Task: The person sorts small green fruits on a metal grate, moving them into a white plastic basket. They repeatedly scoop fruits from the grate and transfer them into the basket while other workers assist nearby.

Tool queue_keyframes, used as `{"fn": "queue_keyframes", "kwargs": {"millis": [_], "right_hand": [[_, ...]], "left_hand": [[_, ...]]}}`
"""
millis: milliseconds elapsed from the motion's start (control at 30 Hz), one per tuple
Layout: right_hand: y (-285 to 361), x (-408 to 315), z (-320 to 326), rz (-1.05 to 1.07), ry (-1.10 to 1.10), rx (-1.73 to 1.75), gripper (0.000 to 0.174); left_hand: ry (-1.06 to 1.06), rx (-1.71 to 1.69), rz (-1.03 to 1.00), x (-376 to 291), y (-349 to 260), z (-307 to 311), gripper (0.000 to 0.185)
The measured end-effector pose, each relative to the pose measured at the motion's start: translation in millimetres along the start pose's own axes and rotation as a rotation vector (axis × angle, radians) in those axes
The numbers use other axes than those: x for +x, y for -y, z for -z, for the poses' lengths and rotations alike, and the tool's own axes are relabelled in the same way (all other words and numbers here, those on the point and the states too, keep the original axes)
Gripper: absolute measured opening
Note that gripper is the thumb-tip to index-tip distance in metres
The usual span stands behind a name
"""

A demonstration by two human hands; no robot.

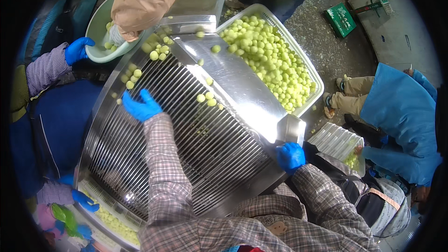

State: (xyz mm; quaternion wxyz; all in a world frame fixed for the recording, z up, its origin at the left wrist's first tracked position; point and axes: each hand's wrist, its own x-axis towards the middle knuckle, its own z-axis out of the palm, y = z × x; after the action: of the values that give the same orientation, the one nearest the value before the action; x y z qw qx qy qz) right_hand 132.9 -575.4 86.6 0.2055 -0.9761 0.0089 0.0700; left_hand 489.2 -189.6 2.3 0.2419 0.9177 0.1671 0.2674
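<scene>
My left hand (141, 105), in a blue glove, is over the slatted metal rack (210, 154) with its fingers apart and nothing in them. Just beyond its fingertips lie several round green fruits (132, 78). More fruits (209, 98) rest on the bars to its right. My right hand (291, 157), also gloved in blue, is closed at the rack's near right metal corner (291, 128). A smooth steel chute (227, 66) slopes along the rack's far right side, with a few fruits on it. At its lower edge a white plastic crate (317, 85) holds a heap of the fruits.
Left, a co-worker's blue-gloved hand (77, 49) touches a pale green basin (94, 47); another person's tan sleeve (148, 0) reaches into it. A second blue glove (85, 201) is beside a lower fruit tray (115, 224). Right, a person in a blue gown (399, 101) stands near another crate (334, 140).
</scene>
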Motion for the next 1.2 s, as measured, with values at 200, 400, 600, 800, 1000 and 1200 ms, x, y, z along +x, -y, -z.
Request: {"fn": "queue_keyframes", "kwargs": {"millis": [200,400,600,800,1000,1200], "right_hand": [[4,6,6,0.045,-0.023,0.021,0.014],[1,5,7,0.038,0.028,0.000,0.013],[6,10,11,0.037,-0.007,-0.004,0.015],[-1,6,5,0.049,-0.029,0.020,0.015],[6,7,9,0.015,-0.056,0.049,0.016],[-5,6,13,0.043,-0.030,0.108,0.018]], "left_hand": [[0.137,-0.009,0.162,58,40,-19,0.049],[0.076,-0.243,-0.048,60,48,-56,0.032],[0.209,-0.278,-0.042,63,8,-92,0.029],[0.282,-0.335,-0.171,52,-87,-124,0.029],[0.504,-0.264,-0.526,41,-121,-144,0.025],[0.700,-0.747,-0.316,-12,-98,-74,0.037]]}}
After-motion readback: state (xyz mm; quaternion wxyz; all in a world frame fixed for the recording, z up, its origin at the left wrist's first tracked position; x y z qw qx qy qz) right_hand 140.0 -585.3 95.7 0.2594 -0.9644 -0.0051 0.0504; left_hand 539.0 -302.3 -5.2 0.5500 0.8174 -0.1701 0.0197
